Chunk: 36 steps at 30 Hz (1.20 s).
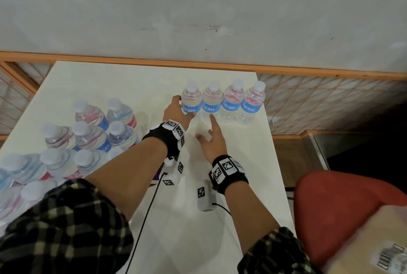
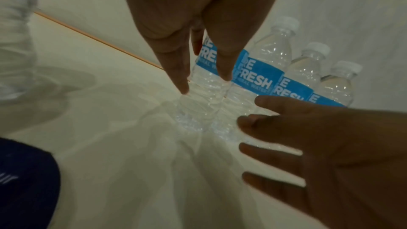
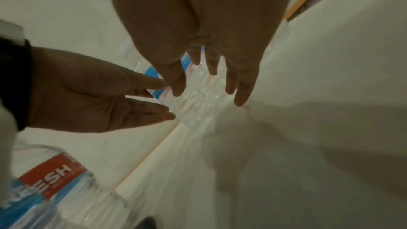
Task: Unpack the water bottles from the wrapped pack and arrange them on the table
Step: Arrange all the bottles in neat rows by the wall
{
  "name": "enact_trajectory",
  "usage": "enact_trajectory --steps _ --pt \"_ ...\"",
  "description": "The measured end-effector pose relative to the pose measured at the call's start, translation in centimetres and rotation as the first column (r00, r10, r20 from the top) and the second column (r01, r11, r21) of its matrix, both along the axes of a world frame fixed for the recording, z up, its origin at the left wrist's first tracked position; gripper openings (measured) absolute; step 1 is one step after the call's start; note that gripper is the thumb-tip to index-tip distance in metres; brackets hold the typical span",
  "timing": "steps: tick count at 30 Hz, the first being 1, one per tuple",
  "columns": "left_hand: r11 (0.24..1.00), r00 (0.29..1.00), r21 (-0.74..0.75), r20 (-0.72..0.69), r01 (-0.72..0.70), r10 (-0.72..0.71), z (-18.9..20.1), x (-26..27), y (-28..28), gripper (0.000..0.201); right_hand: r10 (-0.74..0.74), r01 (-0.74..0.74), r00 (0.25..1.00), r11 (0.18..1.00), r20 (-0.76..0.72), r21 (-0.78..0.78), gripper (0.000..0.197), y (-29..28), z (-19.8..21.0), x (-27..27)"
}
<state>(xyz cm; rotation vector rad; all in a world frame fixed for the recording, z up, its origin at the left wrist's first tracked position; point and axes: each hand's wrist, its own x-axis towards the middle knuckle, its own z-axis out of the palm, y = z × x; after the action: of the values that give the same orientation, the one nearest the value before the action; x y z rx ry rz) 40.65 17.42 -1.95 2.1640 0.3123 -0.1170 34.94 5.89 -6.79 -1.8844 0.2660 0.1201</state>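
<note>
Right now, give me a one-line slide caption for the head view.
Left hand touches the end bottle of a four-bottle row; right hand open nearby.

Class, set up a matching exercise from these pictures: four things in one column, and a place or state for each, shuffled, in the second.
1. left hand
2. right hand
3. row of four bottles
4. red chair

a. far right part of the table
b. open, holding nothing
c. at the row's leftmost bottle
d. beside the table, on the right

Pairs: 1-c, 2-b, 3-a, 4-d
</note>
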Motion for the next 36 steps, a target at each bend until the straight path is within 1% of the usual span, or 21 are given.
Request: enact_trajectory --steps 1,3,4,5,7,10,12,14,18,24,30,36 --pt "1.0 1.0 -0.005 0.008 0.009 -0.009 0.2 0.1 0.1 0.064 -0.072 0.071 0.997 0.997 0.039 0.022 0.067 -0.2 0.9 0.1" --pt "0.999 0.998 -0.022 0.038 0.042 -0.041 0.7 0.5 0.3 0.071 -0.211 0.2 0.965 0.976 0.153 0.083 0.056 -0.7 3.5 0.7" --pt "0.998 0.997 -0.023 0.049 0.06 -0.059 0.9 0.6 0.3 0.071 -0.242 0.23 0.946 0.97 0.215 0.081 0.052 -1.0 5.0 1.2" --pt "0.997 0.996 -0.02 0.051 0.072 -0.071 1.1 0.8 0.3 0.067 -0.237 0.233 0.934 0.971 0.268 0.045 0.05 -1.3 6.3 2.0" --pt "0.997 0.996 -0.02 0.041 0.074 -0.073 1.4 0.9 0.3 0.062 -0.147 0.185 0.937 0.978 0.317 -0.095 0.048 -1.7 8.4 3.7" --pt "0.998 0.998 -0.02 0.022 0.064 -0.063 1.7 1.1 0.2 0.061 0.02 0.062 0.972 0.939 0.234 -0.338 0.052 -1.7 9.6 5.8" --pt "0.998 0.998 0.005 0.002 0.069 -0.069 1.9 1.3 0.2 0.063 0.073 0.019 0.978 0.9 0.195 -0.435 0.053 -1.6 9.5 6.5" --pt "0.996 0.996 0.025 -0.014 0.085 -0.085 2.2 1.6 0.3 0.063 0.082 0.024 0.977 0.874 0.196 -0.485 0.052 -1.6 9.5 6.9" --pt "0.992 0.993 0.06 -0.031 0.113 -0.112 2.3 1.8 0.6 0.063 0.069 0.041 0.979 0.854 0.191 -0.518 0.049 -1.5 9.5 7.3" --pt "0.99 0.991 0.067 -0.034 0.128 -0.126 2.3 2.0 0.7 0.063 0.086 0.034 0.977 0.839 0.194 -0.543 0.047 -1.7 9.7 7.3" --pt "0.988 0.991 0.075 -0.04 0.132 -0.129 2.4 2.1 0.6 0.064 0.104 0.005 0.981 0.827 0.161 -0.562 0.051 -2.1 9.7 7.4" --pt "0.987 0.99 0.085 -0.046 0.138 -0.135 2.5 2.0 0.6 0.063 0.106 -0.006 0.983 0.836 0.15 -0.549 0.053 -2.0 9.7 7.3"
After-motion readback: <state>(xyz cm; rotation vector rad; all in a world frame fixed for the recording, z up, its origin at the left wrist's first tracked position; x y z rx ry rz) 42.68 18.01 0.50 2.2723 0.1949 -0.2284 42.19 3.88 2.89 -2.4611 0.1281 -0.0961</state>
